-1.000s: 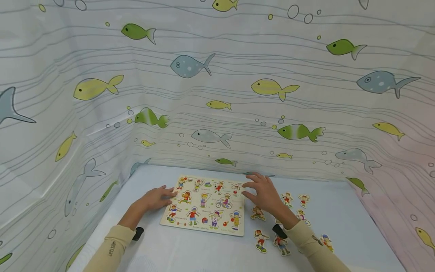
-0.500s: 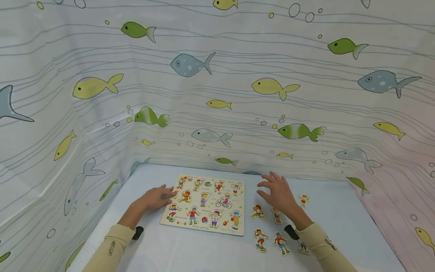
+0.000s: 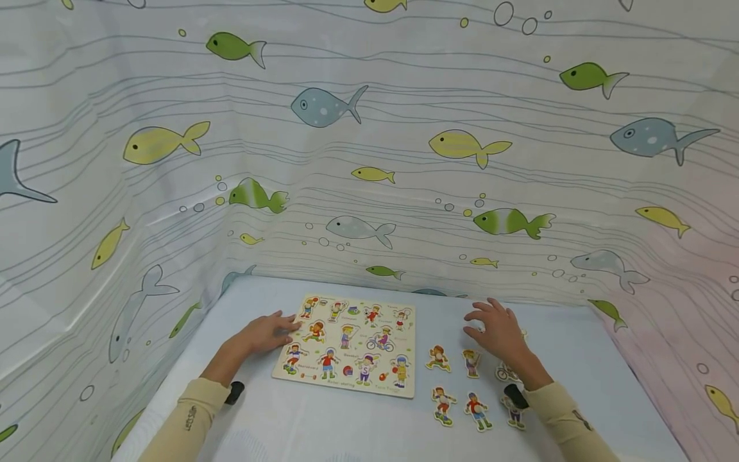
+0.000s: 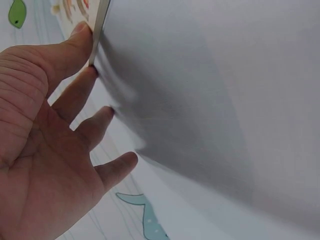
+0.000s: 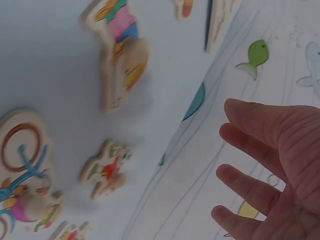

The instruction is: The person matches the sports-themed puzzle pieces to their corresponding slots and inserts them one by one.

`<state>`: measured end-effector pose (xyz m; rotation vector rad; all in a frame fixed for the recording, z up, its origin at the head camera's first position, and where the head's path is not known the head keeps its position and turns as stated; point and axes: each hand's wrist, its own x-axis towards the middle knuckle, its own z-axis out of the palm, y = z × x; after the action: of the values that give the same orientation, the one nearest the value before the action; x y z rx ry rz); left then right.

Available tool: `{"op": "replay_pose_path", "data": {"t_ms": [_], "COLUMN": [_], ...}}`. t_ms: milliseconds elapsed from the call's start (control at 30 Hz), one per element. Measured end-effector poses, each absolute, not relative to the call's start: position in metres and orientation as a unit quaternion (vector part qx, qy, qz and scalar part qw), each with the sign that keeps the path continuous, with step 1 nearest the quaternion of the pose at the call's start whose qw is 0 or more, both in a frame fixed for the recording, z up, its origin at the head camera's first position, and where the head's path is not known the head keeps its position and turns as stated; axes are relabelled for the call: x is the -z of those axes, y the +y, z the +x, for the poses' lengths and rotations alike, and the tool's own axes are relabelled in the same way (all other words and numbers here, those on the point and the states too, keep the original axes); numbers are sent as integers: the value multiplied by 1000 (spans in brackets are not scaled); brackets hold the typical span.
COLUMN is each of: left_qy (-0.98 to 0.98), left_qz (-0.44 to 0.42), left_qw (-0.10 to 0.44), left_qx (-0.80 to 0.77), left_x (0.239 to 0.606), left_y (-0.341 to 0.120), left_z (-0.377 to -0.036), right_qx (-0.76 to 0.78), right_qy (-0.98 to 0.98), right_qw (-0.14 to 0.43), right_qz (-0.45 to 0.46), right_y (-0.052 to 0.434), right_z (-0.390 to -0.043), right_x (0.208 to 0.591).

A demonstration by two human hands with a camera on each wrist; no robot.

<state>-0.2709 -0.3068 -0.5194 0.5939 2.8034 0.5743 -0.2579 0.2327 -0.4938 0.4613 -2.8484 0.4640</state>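
My left hand (image 3: 267, 333) pinches the left edge of a wooden puzzle board (image 3: 365, 337) printed with children playing sports. In the left wrist view the thumb (image 4: 80, 47) lies on the board's face, the index fingertip against its edge; the other fingers spread apart. My right hand (image 3: 495, 330) hovers with loosely bent fingers, holding nothing, above loose wooden puzzle pieces right of the board. Near it lie a golfer piece (image 3: 470, 363), a runner piece (image 3: 439, 359) and a cyclist piece (image 5: 25, 185). The hand and forearm partly hide some pieces in the head view.
Closer to the front lie a skateboarder piece (image 3: 443, 406), a roller-skater piece (image 3: 478, 410) and a purple-trousered piece (image 3: 516, 417). A pale tablecloth (image 3: 323, 427) covers the table. Fish-printed sheeting (image 3: 404, 205) rises behind and at both sides.
My right hand has drawn away from the board's right edge, moving right over the loose pieces. The golfer piece now shows fully. My left hand stays at the board's left edge.
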Motion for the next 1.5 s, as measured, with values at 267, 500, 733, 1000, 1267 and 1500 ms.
{"op": "replay_pose_path", "data": {"t_ms": [267,500,733,1000,1267,1500], "left_qy": [951,953,953,953,953,953], "left_qz": [209,204,198,198,195,190], "left_qw": [109,108,112,109,113,111], "left_qx": [-202,-196,-200,-200,-202,-207], "left_x": [519,519,518,519,520,521], "left_y": [-306,-305,-305,-304,-305,-305], "left_z": [-270,-270,-269,-270,-270,-270], "right_qx": [-145,-146,-149,-156,-169,-173], "right_qy": [-978,-981,-983,-982,-982,-982], "right_qw": [89,74,65,60,56,43], "right_qz": [120,102,90,87,70,55], "right_y": [254,266,274,279,281,280], "right_z": [-258,-260,-259,-259,-263,-265], "right_x": [506,513,519,524,529,532]}}
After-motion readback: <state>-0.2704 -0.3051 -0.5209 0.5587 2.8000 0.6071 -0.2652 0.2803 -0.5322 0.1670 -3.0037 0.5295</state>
